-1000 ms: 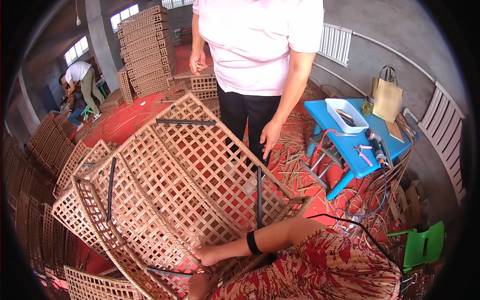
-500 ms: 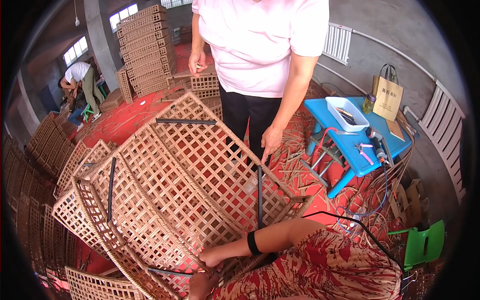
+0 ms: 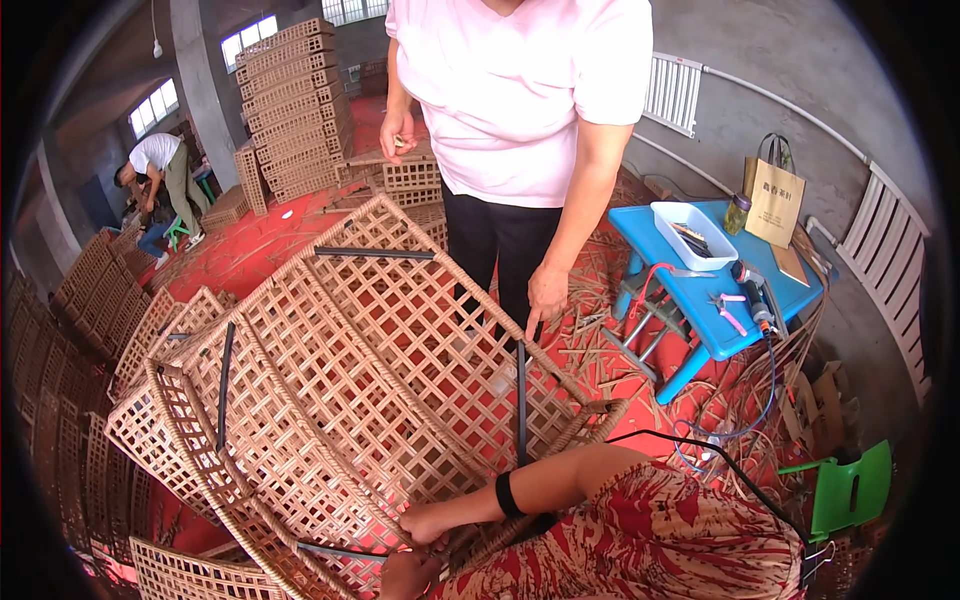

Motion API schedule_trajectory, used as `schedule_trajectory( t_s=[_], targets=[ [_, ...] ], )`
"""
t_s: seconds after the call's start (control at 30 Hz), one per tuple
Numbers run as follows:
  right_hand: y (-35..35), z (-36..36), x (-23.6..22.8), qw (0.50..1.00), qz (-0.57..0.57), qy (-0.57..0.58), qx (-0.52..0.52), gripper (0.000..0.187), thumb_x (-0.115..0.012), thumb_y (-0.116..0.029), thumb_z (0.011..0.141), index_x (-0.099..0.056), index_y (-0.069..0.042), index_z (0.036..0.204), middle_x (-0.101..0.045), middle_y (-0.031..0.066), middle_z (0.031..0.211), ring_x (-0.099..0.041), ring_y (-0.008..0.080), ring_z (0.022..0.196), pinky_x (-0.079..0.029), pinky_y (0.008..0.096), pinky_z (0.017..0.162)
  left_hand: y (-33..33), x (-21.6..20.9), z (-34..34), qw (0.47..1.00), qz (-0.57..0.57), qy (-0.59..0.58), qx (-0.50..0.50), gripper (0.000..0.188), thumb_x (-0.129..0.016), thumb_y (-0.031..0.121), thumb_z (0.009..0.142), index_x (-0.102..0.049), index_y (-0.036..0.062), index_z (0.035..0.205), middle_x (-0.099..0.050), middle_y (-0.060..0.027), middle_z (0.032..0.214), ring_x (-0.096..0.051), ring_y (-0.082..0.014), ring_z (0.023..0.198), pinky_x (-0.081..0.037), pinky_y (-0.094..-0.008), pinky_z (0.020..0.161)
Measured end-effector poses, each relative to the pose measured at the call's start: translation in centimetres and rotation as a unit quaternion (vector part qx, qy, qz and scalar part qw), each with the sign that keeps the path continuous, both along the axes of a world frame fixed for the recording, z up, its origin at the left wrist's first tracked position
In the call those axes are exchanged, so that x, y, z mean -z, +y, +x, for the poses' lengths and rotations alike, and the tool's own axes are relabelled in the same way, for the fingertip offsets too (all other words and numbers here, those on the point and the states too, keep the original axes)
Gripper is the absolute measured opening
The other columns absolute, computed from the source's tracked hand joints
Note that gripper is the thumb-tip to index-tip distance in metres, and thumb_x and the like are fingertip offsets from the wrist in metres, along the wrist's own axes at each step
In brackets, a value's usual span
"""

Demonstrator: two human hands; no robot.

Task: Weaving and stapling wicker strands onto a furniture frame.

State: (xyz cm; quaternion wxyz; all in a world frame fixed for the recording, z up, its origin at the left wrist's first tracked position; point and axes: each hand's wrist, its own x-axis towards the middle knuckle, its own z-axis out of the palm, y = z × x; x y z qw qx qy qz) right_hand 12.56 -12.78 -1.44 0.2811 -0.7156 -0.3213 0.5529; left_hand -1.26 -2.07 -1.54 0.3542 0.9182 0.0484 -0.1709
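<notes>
A large brown woven wicker frame (image 3: 390, 330), an open lattice with thick wrapped edges, leans in front of me. Several black bars (image 3: 221, 385) cross it near its edges. At its lower edge my right hand (image 3: 424, 524), on the arm with a black band, closes its fingers against the weave. Just below, my left hand (image 3: 405, 575) is curled close to it at the same rim. Whatever the fingers grip is hidden. Opposite, a co-worker in a pink shirt points a finger (image 3: 547, 295) at the frame's right edge.
On a blue table (image 3: 640, 225) at the right are a white tray (image 3: 695, 235), pink-handled pliers (image 3: 728, 308), a power tool, a jar and a paper bag. Cut wicker strips cover the red floor. A green chair (image 3: 850, 490) stands at lower right; woven panels (image 3: 290, 110) are stacked behind.
My hands stay together at the same spot on the rim, with slight finger motion. The view has shifted a little, and the co-worker's pointing hand remains by the frame's edge.
</notes>
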Motion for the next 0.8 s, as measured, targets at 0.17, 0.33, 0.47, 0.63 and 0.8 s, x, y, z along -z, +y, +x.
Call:
schedule_trajectory(
  t_s=[0.17,0.33,0.47,0.63,0.8],
  targets=[
    [-0.1,0.2,1.1,0.998,0.041,-0.039,-0.016,0.018,-0.071,-0.011,0.071,-0.061,0.004,0.071,-0.062,0.0112,0.056,-0.062,0.0199,0.046,-0.051,0.0321,0.04,-0.4,-0.6,0.3,0.998,-0.031,-0.046,0.002,0.031,-0.069,0.029,0.077,-0.067,-0.0011,0.081,-0.062,-0.0143,0.061,-0.059,-0.0238,0.053,-0.046,-0.0372,0.05],
    [-1.8,-0.3,-4.8,0.994,0.073,-0.074,-0.026,0.028,-0.075,-0.019,0.071,-0.061,0.002,0.058,-0.059,0.0093,0.049,-0.059,0.0187,0.041,-0.049,0.0303,0.037,-0.4,-1.2,0.1,0.995,-0.058,-0.081,0.01,0.031,-0.069,0.03,0.078,-0.069,-0.0007,0.083,-0.064,-0.0154,0.065,-0.06,-0.0244,0.054,-0.047,-0.0394,0.054],
    [-0.7,-1.1,-2.4,0.996,0.05,-0.06,-0.033,0.021,-0.073,-0.018,0.067,-0.064,0.0,0.063,-0.061,0.0127,0.055,-0.062,0.0236,0.049,-0.05,0.0349,0.044,-0.6,-1.5,0.4,0.996,-0.065,-0.061,0.014,0.031,-0.068,0.03,0.078,-0.068,-0.0005,0.083,-0.064,-0.0147,0.065,-0.06,-0.0232,0.055,-0.048,-0.0384,0.055],
    [-0.4,-1.4,-1.4,0.992,0.065,-0.092,-0.052,0.019,-0.072,-0.018,0.066,-0.065,-0.001,0.064,-0.062,0.0136,0.057,-0.063,0.0247,0.051,-0.05,0.0362,0.046,-0.9,-1.6,0.7,0.996,-0.071,-0.042,0.023,0.031,-0.068,0.03,0.079,-0.068,-0.0002,0.082,-0.064,-0.0137,0.065,-0.061,-0.0217,0.056,-0.048,-0.0371,0.056],
    [0.1,-1.5,-0.5,0.982,0.093,-0.144,-0.083,0.018,-0.071,-0.018,0.065,-0.066,-0.001,0.065,-0.063,0.0144,0.059,-0.063,0.0257,0.053,-0.05,0.0374,0.048,-0.9,-2.0,0.9,0.996,-0.085,-0.014,0.029,0.031,-0.067,0.031,0.08,-0.068,0.0001,0.081,-0.065,-0.0128,0.066,-0.061,-0.0202,0.058,-0.048,-0.0359,0.057]
  ],
)
